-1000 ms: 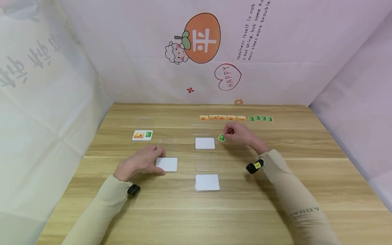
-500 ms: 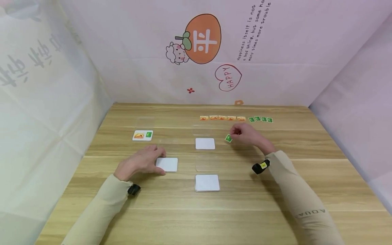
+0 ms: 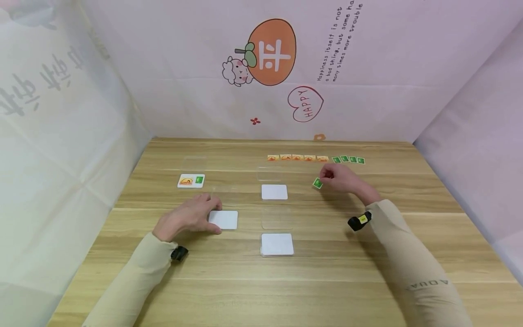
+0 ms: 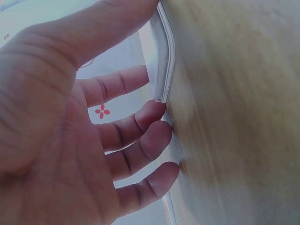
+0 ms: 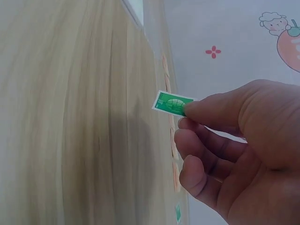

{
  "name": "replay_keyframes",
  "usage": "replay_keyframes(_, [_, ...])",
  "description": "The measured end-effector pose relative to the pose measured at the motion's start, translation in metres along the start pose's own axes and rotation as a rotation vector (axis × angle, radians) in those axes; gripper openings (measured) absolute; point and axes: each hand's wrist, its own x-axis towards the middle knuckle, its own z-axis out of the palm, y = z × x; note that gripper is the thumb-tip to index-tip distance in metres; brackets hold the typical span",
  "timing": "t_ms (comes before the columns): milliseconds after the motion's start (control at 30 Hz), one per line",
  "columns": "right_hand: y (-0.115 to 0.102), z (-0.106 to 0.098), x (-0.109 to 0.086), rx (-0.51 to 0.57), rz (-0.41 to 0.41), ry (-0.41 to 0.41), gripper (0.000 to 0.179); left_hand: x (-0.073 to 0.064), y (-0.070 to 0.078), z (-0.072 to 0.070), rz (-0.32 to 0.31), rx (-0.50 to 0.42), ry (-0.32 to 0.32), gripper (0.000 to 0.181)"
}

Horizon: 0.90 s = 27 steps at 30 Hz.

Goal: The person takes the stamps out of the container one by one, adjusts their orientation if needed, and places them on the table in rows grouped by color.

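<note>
Green is the colour of the little picture piece that the right hand pinches between its thumb and a finger. The other fingers on that hand curl under, with small gaps between some of them. In the last second, that hand slid to its own right and took the piece along. So the piece is now farther from the blank card to the left of those fingers, and nearer the row of green pieces past them. The orange pieces are past the fingers too. It looks like the piece is still waiting, because it is held in the fingers and not lying on any card.

The left hand did not move. Its thumb and fingers are spread around one end of a white card and hold it by the edges. A clear plastic sheet lies just past those fingers. Farther past them is a card with two pictures, one orange and one green. The white card in the left fingers has no picture on it yet.
</note>
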Motion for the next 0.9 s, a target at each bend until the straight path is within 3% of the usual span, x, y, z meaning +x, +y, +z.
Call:
replay_keyframes(233, [0.013, -0.008, -0.004, -0.048, -0.03, 0.022, 0.004, -0.001, 0.0, -0.001, -0.009, -0.004, -0.007, 0.056])
replay_keyframes(633, [0.022, -0.017, -0.006, -0.064, 0.019, -0.001, 0.005, 0.0, -0.001, -0.001, -0.007, -0.008, -0.005, 0.055])
replay_keyframes(900, [0.028, -0.031, -0.009, -0.107, -0.021, -0.023, 0.006, 0.0, -0.001, -0.002, 0.007, -0.009, -0.005, 0.054])
